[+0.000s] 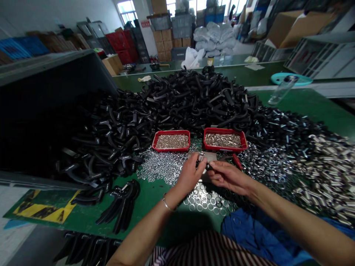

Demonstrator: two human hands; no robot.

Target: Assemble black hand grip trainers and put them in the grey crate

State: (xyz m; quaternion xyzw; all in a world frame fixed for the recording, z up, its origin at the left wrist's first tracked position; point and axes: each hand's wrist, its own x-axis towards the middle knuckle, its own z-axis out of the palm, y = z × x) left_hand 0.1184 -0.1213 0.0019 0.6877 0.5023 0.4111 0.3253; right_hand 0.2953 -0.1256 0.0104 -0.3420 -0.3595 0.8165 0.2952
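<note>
Head view shows one small black part (pixel 208 167) with one shiny, ridged silvery piece (pixel 201 156) against it, over one metal plate (pixel 211 156). Left hand (pixel 191 170) and right hand (pixel 226 176) both pinch the part, thumbs against fingers. Just beyond stand two red trays (pixel 171 149); farther, uncountable black handles (pixel 205 99) and one clear bottle (pixel 279 93).
</note>
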